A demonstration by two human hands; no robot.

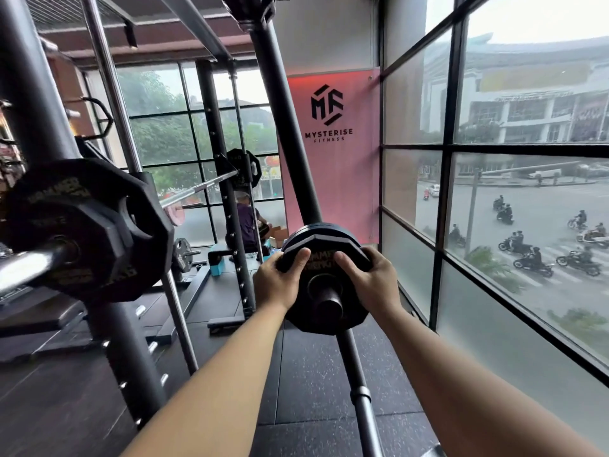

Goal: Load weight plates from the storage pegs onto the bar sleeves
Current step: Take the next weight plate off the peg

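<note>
Both hands grip one small black plate point(324, 240) by its upper rim: left hand point(280, 280) on the left edge, right hand point(367, 275) on the right. Fingers curl over the top and thumbs press the face. The plate sits on a peg point(329, 308) jutting from a slanted upright point(290, 143). Well to the left, a sleeve point(26, 267) carries big plates point(89, 225). A window point(494, 192) stands at right.

LIGHTING AND IMAGE QUALITY

Flat, overcast daylight enters through the windows point(527, 209) at right and rear. Interior evenly lit, shadows soft. Red glow tops the sign point(333, 166). Wide-angle distortion bows the uprights point(33, 94) at frame edges. Plate point(85, 225) at left edge is blurred.
</note>
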